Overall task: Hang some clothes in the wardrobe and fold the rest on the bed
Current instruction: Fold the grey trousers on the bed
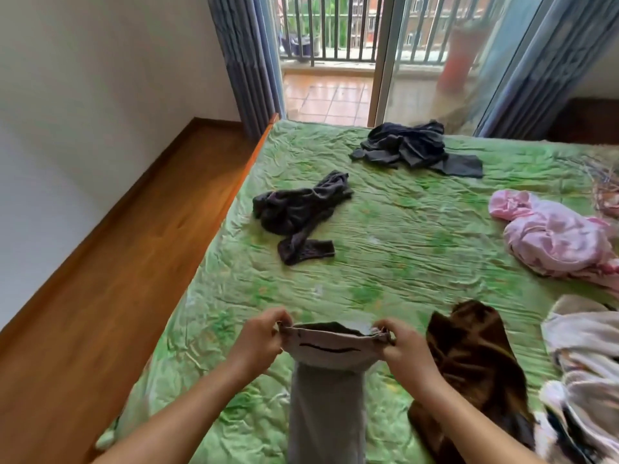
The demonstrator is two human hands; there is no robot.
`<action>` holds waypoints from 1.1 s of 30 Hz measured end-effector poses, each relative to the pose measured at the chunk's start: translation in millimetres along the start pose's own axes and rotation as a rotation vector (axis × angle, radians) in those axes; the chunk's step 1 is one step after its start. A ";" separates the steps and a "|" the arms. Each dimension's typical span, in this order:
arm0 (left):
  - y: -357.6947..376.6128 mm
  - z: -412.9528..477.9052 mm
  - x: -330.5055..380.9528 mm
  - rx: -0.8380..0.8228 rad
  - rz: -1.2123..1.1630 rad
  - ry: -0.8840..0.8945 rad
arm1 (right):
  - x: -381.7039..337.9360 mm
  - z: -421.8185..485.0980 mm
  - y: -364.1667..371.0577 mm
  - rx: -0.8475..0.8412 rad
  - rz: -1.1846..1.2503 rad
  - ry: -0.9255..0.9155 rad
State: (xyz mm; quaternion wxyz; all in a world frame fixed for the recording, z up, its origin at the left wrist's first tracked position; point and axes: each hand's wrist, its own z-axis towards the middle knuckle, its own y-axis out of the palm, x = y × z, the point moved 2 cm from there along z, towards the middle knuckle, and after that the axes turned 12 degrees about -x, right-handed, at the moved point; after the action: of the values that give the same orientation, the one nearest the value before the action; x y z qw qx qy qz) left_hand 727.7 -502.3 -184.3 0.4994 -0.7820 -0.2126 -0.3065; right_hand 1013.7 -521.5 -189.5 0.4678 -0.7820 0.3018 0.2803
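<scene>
At the bed's near edge, your left hand and right hand pinch the grey trousers' waistband corners, stretching it flat so the legs hang straight, likely for folding.

The bed is covered by a wrinkled green patterned sheet; its orange-brown wooden side rail runs along the left edge. Lying directly on the sheet:
- upper centre: crumpled charcoal garment;
- centre left: crumpled black-brown garment;
- right edge: bunched pink garment;
- lower right: dark brown patterned cloth;
- lower right corner: pile of white fabric, just beside the brown cloth.
</scene>
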 end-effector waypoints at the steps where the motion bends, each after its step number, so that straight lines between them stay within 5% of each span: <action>1: 3.4 7.2 -5.9 -0.001 -0.016 -0.021 | 4.5 7.5 2.6 0.000 -0.007 0.006; 6: -27.6 90.4 9.3 0.054 -0.042 -0.005 | -21.6 93.7 -36.2 0.044 0.005 0.015; 12: -73.4 193.6 17.9 0.113 -0.239 -0.084 | -60.5 182.1 -80.0 0.104 0.385 -0.038; 25: 229.2 -18.5 -218.4 -0.542 -0.173 -0.652 | 231.9 45.2 221.9 -0.305 0.324 0.639; 33: 305.0 -64.6 -274.1 -0.411 -0.480 -0.733 | 282.4 17.5 296.8 -0.170 0.538 0.696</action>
State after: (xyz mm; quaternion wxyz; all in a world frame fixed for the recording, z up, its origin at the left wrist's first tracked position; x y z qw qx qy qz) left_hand 707.4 -693.7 -552.2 0.1418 -0.8499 -0.4839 -0.1532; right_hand 979.6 -677.8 -567.1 0.1828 -0.7593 0.6096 0.1360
